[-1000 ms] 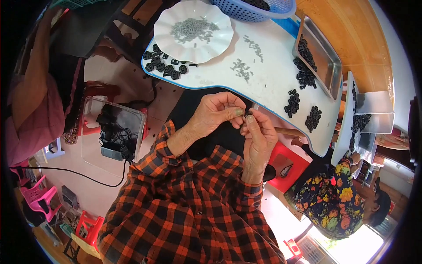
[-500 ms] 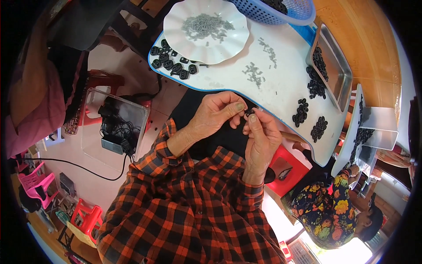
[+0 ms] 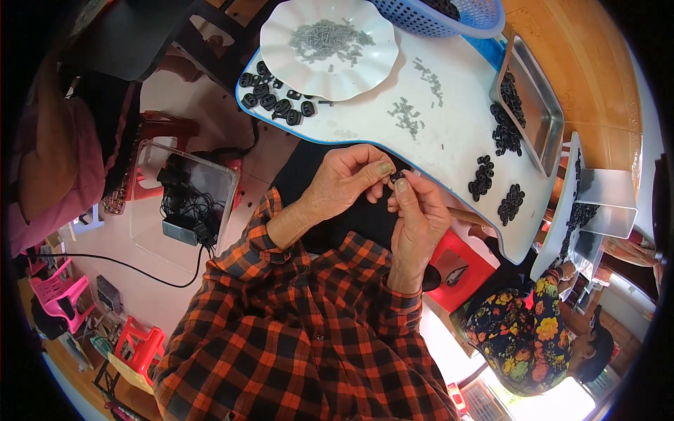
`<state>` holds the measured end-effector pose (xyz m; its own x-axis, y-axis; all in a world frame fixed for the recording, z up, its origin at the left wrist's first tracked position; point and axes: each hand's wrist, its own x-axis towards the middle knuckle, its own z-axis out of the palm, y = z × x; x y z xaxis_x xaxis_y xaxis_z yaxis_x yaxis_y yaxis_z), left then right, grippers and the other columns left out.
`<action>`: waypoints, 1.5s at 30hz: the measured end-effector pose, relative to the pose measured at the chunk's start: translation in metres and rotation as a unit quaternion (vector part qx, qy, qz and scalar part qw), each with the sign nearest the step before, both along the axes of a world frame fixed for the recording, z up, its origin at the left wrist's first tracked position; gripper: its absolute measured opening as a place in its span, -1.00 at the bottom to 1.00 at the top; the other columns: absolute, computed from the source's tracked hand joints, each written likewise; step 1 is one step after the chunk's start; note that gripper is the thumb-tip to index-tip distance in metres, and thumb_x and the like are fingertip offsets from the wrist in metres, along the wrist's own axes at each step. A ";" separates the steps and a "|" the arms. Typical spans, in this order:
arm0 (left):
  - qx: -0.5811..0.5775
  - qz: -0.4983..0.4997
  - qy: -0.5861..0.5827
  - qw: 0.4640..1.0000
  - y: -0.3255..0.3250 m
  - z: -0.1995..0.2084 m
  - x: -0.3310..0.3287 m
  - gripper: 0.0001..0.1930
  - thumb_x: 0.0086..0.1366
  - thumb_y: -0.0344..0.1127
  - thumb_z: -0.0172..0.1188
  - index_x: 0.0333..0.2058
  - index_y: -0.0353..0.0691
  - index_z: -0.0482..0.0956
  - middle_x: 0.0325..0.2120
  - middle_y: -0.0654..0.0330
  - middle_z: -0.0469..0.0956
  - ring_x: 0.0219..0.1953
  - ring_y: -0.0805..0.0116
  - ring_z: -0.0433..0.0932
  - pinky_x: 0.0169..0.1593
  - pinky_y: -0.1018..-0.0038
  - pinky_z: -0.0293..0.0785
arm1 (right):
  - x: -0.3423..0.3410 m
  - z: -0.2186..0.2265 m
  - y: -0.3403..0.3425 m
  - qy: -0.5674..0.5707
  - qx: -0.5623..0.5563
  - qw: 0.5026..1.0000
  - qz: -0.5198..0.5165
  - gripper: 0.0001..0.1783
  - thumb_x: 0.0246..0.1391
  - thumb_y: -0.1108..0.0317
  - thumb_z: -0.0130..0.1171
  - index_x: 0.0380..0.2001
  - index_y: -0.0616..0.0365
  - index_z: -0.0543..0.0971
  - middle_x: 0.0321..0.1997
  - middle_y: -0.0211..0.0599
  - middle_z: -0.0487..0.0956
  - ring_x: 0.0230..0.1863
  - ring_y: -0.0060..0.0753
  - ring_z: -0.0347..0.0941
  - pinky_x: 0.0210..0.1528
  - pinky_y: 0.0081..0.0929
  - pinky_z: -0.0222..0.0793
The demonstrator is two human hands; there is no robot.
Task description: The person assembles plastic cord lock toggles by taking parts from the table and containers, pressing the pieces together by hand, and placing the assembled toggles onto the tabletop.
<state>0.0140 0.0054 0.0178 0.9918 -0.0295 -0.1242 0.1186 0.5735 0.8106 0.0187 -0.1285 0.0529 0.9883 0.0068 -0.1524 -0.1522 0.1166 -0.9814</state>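
Note:
Both hands meet just off the table's front edge. Between thumb and fingers, my right hand (image 3: 420, 210) pinches a small black plastic part (image 3: 397, 177). My left hand (image 3: 349, 180) is closed in a pinch right beside that part; whatever its fingertips hold is too small to make out. Beyond them, on the white table (image 3: 337, 130) with a blue rim, lie small grey spring-like pieces (image 3: 406, 116) in loose groups. More of these grey pieces (image 3: 326, 41) are heaped on a white scalloped plate (image 3: 281, 69).
Black two-hole plastic pieces (image 3: 282, 107) lie left of the plate. Small black parts (image 3: 481, 179) form piles at right, beside a metal tray (image 3: 539, 119). A blue basket (image 3: 449, 24) stands at the back. A red stool (image 3: 460, 281) and a person in a flowered top (image 3: 519, 333) are at right.
The right fingers and the black part have shifted very slightly, toward the left fingertips. Otherwise both hands keep almost the same position and grip.

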 end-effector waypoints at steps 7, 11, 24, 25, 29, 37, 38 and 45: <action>0.013 -0.002 -0.005 1.000 0.002 0.000 -0.001 -0.81 0.33 -0.33 0.05 -0.34 -0.37 0.50 -0.55 0.28 0.48 -0.57 0.61 0.42 -0.50 0.68 0.37 | 0.001 -0.001 0.001 -0.006 -0.021 1.000 -0.004 -0.86 0.03 0.54 0.19 -0.29 0.32 0.57 -0.48 -0.37 0.53 -0.51 -0.67 0.41 -0.47 -0.74 0.34; 0.019 0.000 -0.001 1.000 0.001 0.000 -0.001 -0.81 0.34 -0.33 0.05 -0.34 -0.37 0.50 -0.55 0.29 0.47 -0.56 0.62 0.41 -0.50 0.68 0.37 | 0.001 -0.002 0.002 -0.008 -0.025 1.000 -0.004 -0.86 0.03 0.53 0.19 -0.29 0.32 0.57 -0.48 -0.37 0.54 -0.51 -0.67 0.41 -0.47 -0.74 0.34; 0.090 0.031 -0.030 0.995 -0.004 -0.003 -0.001 -0.82 0.34 -0.35 0.05 -0.38 -0.36 0.49 -0.55 0.30 0.44 -0.56 0.63 0.38 -0.49 0.67 0.36 | -0.002 0.004 0.007 -0.039 -0.097 0.994 -0.024 -0.88 0.04 0.53 0.20 -0.31 0.28 0.56 -0.46 -0.41 0.53 -0.50 -0.71 0.40 -0.45 -0.77 0.34; 0.091 0.030 -0.029 0.995 -0.004 -0.002 0.000 -0.82 0.34 -0.35 0.05 -0.38 -0.36 0.49 -0.55 0.30 0.44 -0.56 0.63 0.38 -0.49 0.67 0.36 | -0.002 0.003 0.008 -0.045 -0.113 0.992 -0.025 -0.88 0.04 0.54 0.20 -0.31 0.28 0.56 -0.46 -0.42 0.53 -0.50 -0.71 0.40 -0.45 -0.77 0.34; 0.141 0.040 -0.050 0.988 -0.003 0.000 0.000 -0.84 0.32 -0.39 0.05 -0.40 -0.37 0.48 -0.53 0.29 0.45 -0.56 0.62 0.39 -0.50 0.67 0.36 | -0.003 0.004 0.008 -0.061 -0.153 0.986 -0.018 -0.90 0.03 0.57 0.19 -0.33 0.28 0.55 -0.46 -0.43 0.52 -0.50 -0.71 0.39 -0.43 -0.76 0.35; 0.167 0.038 -0.072 0.983 -0.013 -0.007 -0.001 -0.86 0.32 -0.42 0.04 -0.40 -0.37 0.48 -0.52 0.28 0.45 -0.58 0.64 0.39 -0.52 0.69 0.35 | -0.005 -0.010 0.000 -0.149 -0.219 0.964 -0.012 -0.90 0.02 0.61 0.18 -0.34 0.29 0.54 -0.48 -0.42 0.51 -0.48 -0.70 0.39 -0.42 -0.74 0.33; 0.137 0.033 -0.046 0.989 -0.014 -0.009 -0.002 -0.85 0.31 -0.41 0.05 -0.39 -0.37 0.49 -0.54 0.29 0.46 -0.59 0.65 0.40 -0.54 0.69 0.36 | -0.004 -0.009 0.000 -0.135 -0.214 0.967 -0.008 -0.90 0.03 0.59 0.17 -0.32 0.29 0.54 -0.49 -0.42 0.51 -0.48 -0.69 0.38 -0.41 -0.73 0.33; 0.077 0.014 0.004 0.997 -0.011 -0.004 -0.001 -0.81 0.36 -0.35 0.00 -0.31 -0.38 0.50 -0.53 0.31 0.47 -0.55 0.66 0.40 -0.50 0.71 0.38 | 0.000 0.002 -0.004 -0.025 -0.091 0.996 0.005 -0.85 0.10 0.53 0.12 -0.24 0.32 0.55 -0.48 -0.37 0.55 -0.47 -0.70 0.40 -0.39 -0.76 0.35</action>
